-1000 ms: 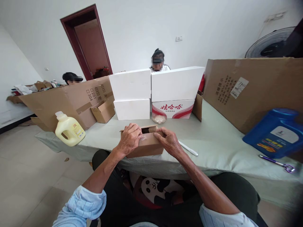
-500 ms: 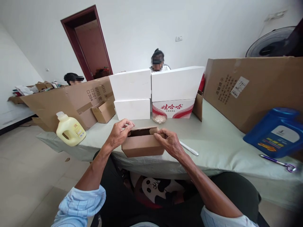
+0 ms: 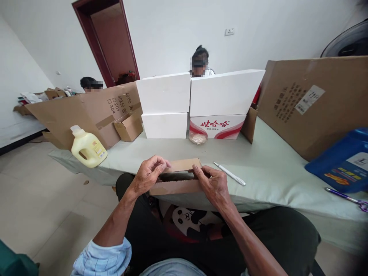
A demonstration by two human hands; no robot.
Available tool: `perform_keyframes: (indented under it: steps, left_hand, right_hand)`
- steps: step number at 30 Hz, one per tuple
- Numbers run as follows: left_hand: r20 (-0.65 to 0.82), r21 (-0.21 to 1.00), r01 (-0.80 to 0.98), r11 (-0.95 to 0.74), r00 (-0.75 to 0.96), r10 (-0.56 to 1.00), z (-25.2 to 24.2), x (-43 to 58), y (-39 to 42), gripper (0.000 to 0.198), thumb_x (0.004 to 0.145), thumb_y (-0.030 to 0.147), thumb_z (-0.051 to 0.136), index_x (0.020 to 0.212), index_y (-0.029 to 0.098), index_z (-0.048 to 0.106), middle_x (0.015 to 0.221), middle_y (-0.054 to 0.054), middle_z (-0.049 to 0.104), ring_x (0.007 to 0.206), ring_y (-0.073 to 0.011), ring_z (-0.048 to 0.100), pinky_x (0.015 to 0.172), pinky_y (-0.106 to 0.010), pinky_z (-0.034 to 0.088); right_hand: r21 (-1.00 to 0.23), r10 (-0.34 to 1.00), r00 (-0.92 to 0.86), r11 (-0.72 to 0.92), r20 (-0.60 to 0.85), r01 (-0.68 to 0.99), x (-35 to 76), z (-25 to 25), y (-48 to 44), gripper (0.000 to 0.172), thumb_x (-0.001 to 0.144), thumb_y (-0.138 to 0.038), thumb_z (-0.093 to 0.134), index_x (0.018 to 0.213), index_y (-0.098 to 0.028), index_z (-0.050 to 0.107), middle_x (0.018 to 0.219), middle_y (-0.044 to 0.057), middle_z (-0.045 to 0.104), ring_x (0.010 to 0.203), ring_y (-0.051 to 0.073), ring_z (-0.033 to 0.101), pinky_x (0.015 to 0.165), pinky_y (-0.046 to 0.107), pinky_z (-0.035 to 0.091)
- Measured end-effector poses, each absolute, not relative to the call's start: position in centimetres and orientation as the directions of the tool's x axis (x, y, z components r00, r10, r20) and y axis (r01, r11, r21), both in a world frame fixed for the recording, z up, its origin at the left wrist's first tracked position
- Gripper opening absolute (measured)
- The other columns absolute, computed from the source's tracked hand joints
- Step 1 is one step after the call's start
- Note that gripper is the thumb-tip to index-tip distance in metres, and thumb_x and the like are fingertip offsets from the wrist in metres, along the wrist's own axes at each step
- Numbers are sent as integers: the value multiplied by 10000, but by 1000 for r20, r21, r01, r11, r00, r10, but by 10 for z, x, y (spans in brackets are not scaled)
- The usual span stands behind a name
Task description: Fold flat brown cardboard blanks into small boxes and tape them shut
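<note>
A small brown cardboard box (image 3: 176,188) sits at the front edge of the table, with a dark gap along its top beneath a raised flap (image 3: 184,164). My left hand (image 3: 150,175) grips its left end, fingers bent at the flap's corner. At the right end, my right hand (image 3: 212,184) pinches the box between thumb and fingers. Just beyond that hand lies a slim white tool (image 3: 230,174), like a craft knife. The inside of the box is mostly hidden.
White boxes (image 3: 163,94) stand stacked at the back, a clear plastic bundle (image 3: 197,138) before them. Large cartons (image 3: 319,103) flank the table. A yellow jug (image 3: 89,147) is left; a blue jug (image 3: 342,165) and purple pen (image 3: 345,196) are right. Two people sit behind.
The box has tipped so that its front face looks narrower and its flap shows more. Both hands have stayed on its ends. The head view has shifted slightly.
</note>
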State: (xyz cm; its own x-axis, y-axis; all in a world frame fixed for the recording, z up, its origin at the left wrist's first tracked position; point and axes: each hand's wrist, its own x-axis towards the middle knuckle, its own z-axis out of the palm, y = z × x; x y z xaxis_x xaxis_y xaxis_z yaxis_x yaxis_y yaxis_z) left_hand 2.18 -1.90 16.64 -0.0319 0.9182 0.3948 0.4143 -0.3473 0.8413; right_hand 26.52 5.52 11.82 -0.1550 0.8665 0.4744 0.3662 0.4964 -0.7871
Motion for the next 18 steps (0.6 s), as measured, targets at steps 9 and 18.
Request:
perform_keyframes:
  steps: [9,18]
  left_hand:
    - [342,911,269,-313,-66,937,172,12,-29,354,1041,532,648,900,207,668,1071,-92,805,1005,-225,715,956,-364,566]
    - [205,896,363,-257,176,963,170,26,-31,244,1024,381,640,835,229,611,1287,-108,783,1493,-314,564,1216,-479,471]
  right_hand:
    - [-844,889,-73,453,452,287,269,104,23,521,992,-542,630,601,-211,537,616,-20,423,620,148,390,607,307,330]
    - [-836,887,-45,449,460,315,273,95,9,526,1005,-554,648,611,-218,559,611,-21,425,624,162,411,635,313,370]
